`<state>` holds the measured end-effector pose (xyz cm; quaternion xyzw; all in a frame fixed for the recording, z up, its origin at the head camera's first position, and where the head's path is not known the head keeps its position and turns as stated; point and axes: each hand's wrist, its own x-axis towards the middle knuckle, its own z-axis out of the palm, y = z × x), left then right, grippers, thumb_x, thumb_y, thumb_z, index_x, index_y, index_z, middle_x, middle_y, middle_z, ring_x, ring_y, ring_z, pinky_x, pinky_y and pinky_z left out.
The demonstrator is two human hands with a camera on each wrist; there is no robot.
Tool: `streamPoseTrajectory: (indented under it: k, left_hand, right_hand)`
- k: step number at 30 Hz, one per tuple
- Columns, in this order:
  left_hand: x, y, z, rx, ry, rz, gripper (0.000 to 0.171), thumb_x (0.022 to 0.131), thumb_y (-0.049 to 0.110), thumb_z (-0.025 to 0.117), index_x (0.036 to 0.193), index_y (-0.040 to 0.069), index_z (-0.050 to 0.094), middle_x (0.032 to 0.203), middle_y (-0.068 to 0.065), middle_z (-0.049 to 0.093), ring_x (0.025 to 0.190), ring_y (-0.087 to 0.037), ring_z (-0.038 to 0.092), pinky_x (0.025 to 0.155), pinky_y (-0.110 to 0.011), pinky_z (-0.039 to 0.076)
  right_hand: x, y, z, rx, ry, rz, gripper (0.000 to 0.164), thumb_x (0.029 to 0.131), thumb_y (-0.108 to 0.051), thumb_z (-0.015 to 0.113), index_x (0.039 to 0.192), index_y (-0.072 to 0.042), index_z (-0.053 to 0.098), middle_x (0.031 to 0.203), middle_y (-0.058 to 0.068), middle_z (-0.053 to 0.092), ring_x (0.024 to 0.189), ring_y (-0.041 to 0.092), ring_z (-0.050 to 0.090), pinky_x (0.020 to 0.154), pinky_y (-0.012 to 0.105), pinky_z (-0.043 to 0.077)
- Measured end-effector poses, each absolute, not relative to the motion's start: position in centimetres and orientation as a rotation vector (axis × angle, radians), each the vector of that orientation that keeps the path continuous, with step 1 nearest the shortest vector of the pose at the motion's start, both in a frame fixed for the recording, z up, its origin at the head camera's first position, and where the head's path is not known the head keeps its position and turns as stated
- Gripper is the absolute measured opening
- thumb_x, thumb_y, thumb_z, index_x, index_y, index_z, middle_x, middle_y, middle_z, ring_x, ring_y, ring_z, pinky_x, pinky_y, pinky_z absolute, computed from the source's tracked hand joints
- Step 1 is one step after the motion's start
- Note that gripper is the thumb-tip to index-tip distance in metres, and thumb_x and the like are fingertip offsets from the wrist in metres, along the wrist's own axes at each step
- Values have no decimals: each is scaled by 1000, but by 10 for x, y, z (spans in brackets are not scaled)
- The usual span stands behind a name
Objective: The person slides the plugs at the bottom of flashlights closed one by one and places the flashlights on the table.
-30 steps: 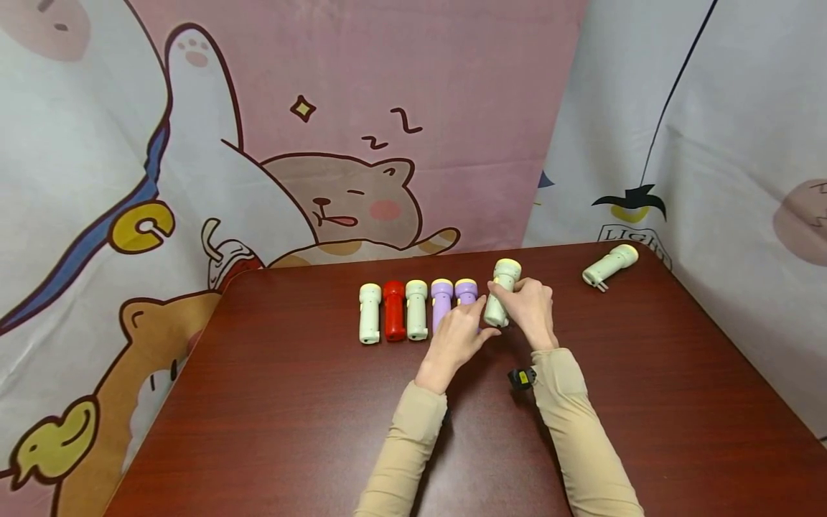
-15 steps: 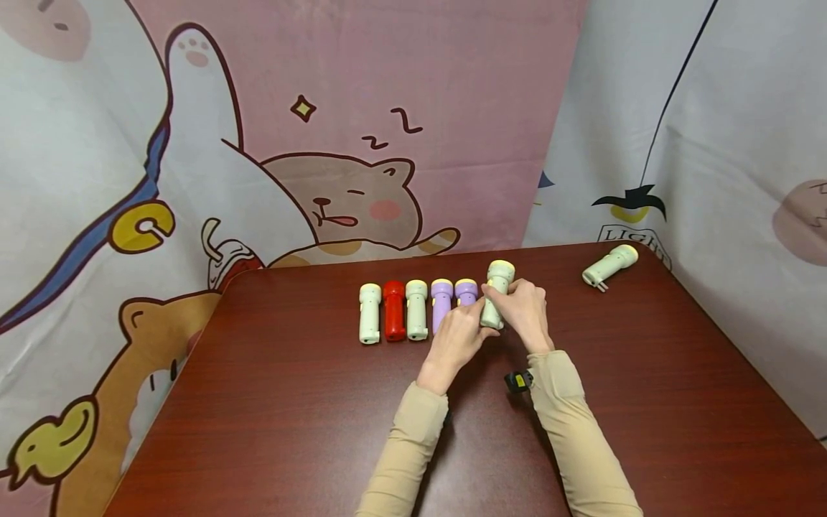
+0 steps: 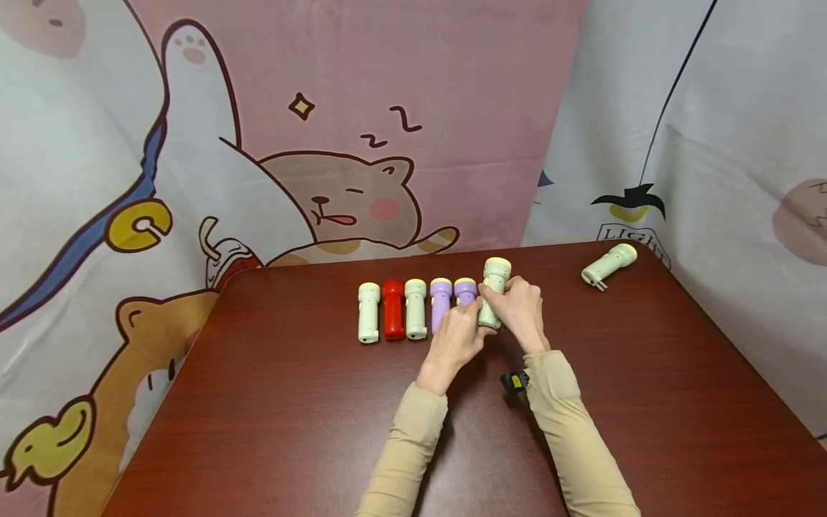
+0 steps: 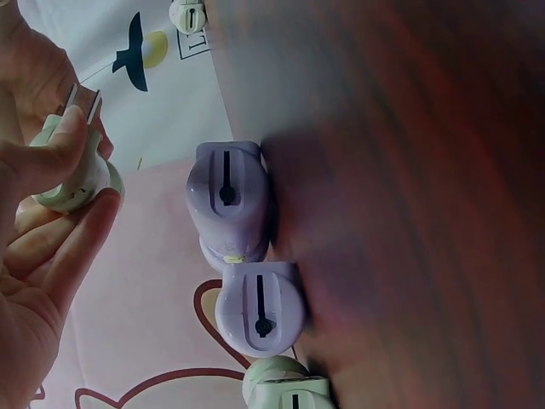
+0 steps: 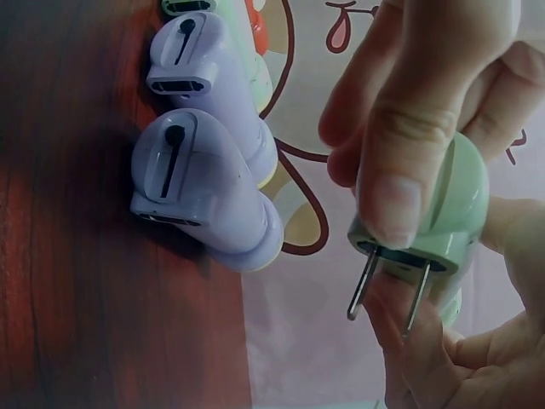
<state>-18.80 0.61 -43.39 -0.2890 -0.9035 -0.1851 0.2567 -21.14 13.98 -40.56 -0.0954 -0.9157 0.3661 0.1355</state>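
Observation:
Both hands hold a pale green flashlight (image 3: pixel 497 276) above the table, its two metal plug prongs (image 5: pixel 417 298) sticking out of the tail end. The right hand (image 3: pixel 522 310) grips its body, with the thumb across the front. At the tail, the left hand (image 3: pixel 455 336) pinches it between thumb and fingers; the thumb (image 5: pixel 397 204) lies beside the prongs in the right wrist view. Just left of it lie two purple flashlights (image 3: pixel 441 294), the nearer one (image 4: pixel 228 204) partly covered by the left hand in the head view.
The row continues leftward with a pale green flashlight (image 3: pixel 416 309), a red one (image 3: pixel 393 310) and another pale green one (image 3: pixel 368 313). At the table's (image 3: pixel 310 416) back right corner lies a pale green flashlight (image 3: pixel 607 266) with its prongs out. A printed cloth (image 3: pixel 491 129) hangs behind.
The right hand has brought the pale green flashlight slightly left. The left hand, its thumb spread apart from the flashlight a second ago, now holds its tail end. The row has not changed.

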Motion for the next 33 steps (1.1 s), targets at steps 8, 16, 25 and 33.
streamPoseTrajectory:
  k: [8, 16, 25, 33]
  left_hand:
    - [-188, 5, -435, -768, -2443, -508, 40, 74, 25, 80, 104, 4, 62, 75, -7, 68, 69, -21, 68, 61, -29, 53]
    - [-189, 5, -436, -767, -2449, -516, 38, 74, 23, 80, 102, 5, 63, 74, -6, 67, 67, -21, 68, 60, -30, 53]
    - [-189, 5, -434, -767, -2441, -523, 35, 73, 20, 80, 100, 5, 63, 73, -6, 67, 68, -21, 68, 60, -31, 53]
    - [-188, 4, -433, -779, -2444, -523, 35, 75, 19, 79, 102, 4, 63, 75, -6, 68, 69, -21, 68, 60, -31, 53]
  right_hand:
    - [-211, 138, -408, -277, -2654, 1057, 48, 78, -49, 67, 82, -1, 65, 80, 16, 68, 75, 33, 63, 63, 40, 48]
    - [-211, 138, -407, -275, -2654, 1060, 46, 79, -48, 66, 80, -2, 64, 78, 15, 66, 74, 32, 62, 62, 39, 47]
    - [-211, 138, -407, -268, -2653, 1070, 45, 79, -48, 67, 78, -2, 64, 75, 13, 65, 71, 28, 61, 56, 31, 43]
    - [-211, 137, -406, -262, -2649, 1071, 45, 79, -47, 67, 78, -2, 64, 75, 13, 65, 69, 28, 60, 55, 30, 42]
